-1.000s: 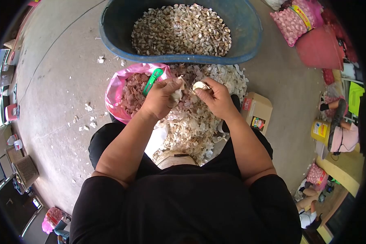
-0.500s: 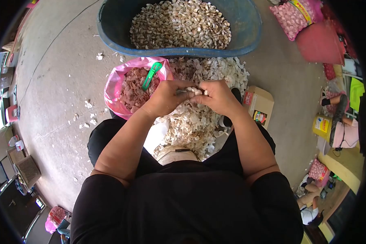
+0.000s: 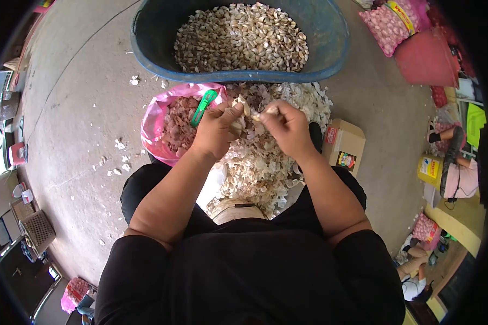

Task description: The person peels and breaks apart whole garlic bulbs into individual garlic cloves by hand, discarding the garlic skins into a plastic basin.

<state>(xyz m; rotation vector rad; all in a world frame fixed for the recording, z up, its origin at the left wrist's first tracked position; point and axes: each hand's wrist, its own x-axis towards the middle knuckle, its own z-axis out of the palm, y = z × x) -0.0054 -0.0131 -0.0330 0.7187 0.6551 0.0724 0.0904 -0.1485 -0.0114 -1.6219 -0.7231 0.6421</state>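
Note:
My left hand (image 3: 218,132) is closed around pieces of garlic (image 3: 238,125), with papery skin poking up past the thumb. Close beside it, my right hand (image 3: 287,129) pinches a small pale garlic clove (image 3: 256,116) between thumb and fingertips. Below both hands spreads a heap of loose garlic skins (image 3: 260,168). A pink plastic bag (image 3: 151,127) filled with reddish-brown skins stands by my left hand, and a green plastic tool (image 3: 203,108) lies on top of it. Beyond them is a blue tub (image 3: 228,77) holding many separated garlic cloves (image 3: 244,38).
An open cardboard box (image 3: 348,138) sits right of the skins. Net sacks of garlic (image 3: 387,27) and a red tub (image 3: 425,57) stand at far right, near a yellow bucket (image 3: 429,167). Other people are at the right edge. Scraps of skin dot the concrete floor (image 3: 81,135).
My hands, close together before, have moved apart. The right hand has drawn off slightly with a clove, and the left has turned upward, showing the garlic it holds.

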